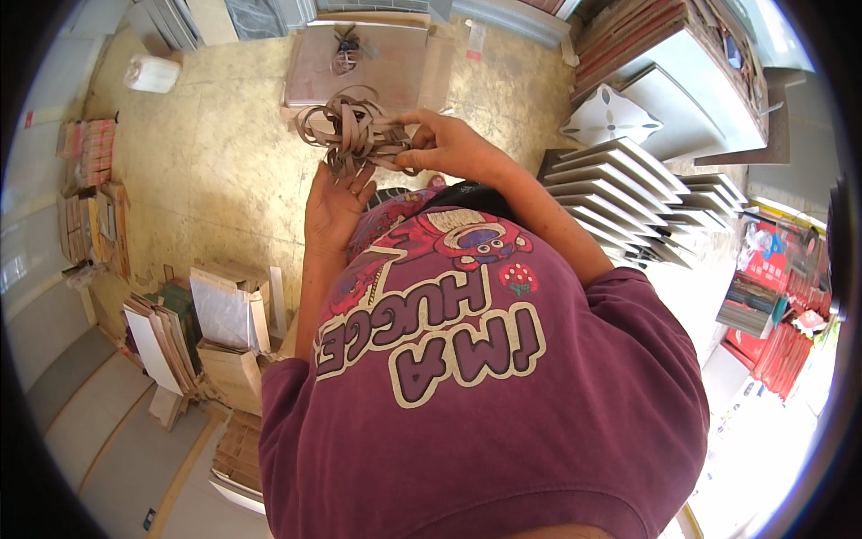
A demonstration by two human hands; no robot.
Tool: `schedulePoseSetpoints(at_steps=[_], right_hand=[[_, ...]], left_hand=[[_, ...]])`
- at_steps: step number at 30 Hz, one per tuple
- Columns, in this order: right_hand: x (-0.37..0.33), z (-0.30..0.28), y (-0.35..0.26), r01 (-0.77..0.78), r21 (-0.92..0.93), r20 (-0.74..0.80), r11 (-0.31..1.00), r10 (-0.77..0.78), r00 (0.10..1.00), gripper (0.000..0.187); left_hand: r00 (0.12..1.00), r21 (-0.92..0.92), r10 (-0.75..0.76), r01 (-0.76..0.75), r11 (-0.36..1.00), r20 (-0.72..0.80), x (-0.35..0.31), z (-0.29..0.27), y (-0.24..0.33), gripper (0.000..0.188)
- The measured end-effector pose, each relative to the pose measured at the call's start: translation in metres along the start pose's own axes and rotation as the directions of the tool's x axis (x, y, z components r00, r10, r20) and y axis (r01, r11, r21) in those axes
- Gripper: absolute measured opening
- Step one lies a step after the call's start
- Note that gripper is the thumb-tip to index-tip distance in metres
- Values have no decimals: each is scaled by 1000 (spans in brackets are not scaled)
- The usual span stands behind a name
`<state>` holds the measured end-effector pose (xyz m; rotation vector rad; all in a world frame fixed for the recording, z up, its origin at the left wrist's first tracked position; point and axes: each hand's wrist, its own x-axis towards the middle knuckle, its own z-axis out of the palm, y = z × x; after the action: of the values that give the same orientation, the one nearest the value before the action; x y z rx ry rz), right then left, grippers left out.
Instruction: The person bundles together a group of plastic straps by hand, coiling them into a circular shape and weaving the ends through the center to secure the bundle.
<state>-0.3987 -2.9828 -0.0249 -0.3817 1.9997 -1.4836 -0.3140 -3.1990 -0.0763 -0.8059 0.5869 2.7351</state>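
Note:
A loose, tangled bundle of flat brown-grey straps [346,130] is held up in front of my body. My right hand [449,148] pinches its right side between thumb and fingers. Beneath the near side of the coils is my left hand [334,205], palm turned up and fingers curled against the straps. The bundle partly hides the left fingertips. Just beyond the hands lies a low, flat brown stack [395,67] of boards or tiles. On top of it rests a smaller dark bundle [346,56], perhaps of similar straps.
Upright tile panels [611,193] stand in a row at right, behind them a large stack with reddish edges [637,45]. Cartons and slabs [229,310] lean at lower left. A white plastic jug [151,74] sits on the yellowish floor [215,117], far left.

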Motion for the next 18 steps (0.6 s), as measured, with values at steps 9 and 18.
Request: schedulePoseSetpoints(at_steps=[9,18], right_hand=[[9,16,25,-109,90,-34,990,112,993,56],[15,16,23,-197,21,-364,980,191,912,48]], left_hand=[[1000,210,-11,10,978,1,10,-29,15,24],[974,338,-99,164,927,-202,122,-81,52,26]])
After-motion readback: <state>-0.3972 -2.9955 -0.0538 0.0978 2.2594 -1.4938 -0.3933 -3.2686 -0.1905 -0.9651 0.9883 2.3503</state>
